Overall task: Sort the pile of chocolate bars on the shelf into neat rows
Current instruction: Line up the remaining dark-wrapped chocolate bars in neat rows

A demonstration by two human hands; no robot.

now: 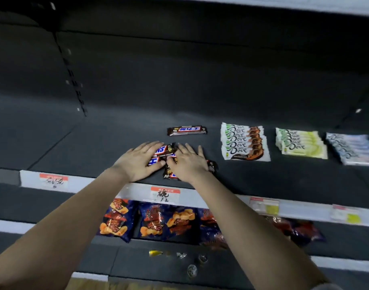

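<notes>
Leaning over the dark shelf (116, 143), I have both arms stretched across its front edge. Below it, a lower shelf carries dark blue snack bags (167, 223) printed in orange, lying just under the front lip.

Toward the right end of my shelf, three neat rows of Dove bars lie side by side with gaps between them. The white-and-brown row (244, 143) is nearest the middle and the pale green row (300, 144) comes next. The white-and-blue row (353, 148) is at the right edge and blurred. In each row the bars overlap from back to front.

My left hand (138, 162) lies palm down near the front edge at mid-shelf. Its fingers are straight and close together, resting flat on the left side of the pile of Snickers bars (166, 155). My right hand (188, 163) lies flat beside it, fingers straight and slightly fanned, covering the pile's right side. Neither hand is curled round a bar.

The pile sits under and between my palms, its wrappers crossing at odd angles. One end pokes out past my right hand and another points toward the front edge. A single Snickers bar (187, 130) lies alone behind the pile, lengthwise along the shelf and apart from my fingertips. Red-and-white price labels (164, 194) sit along the front lip.
</notes>
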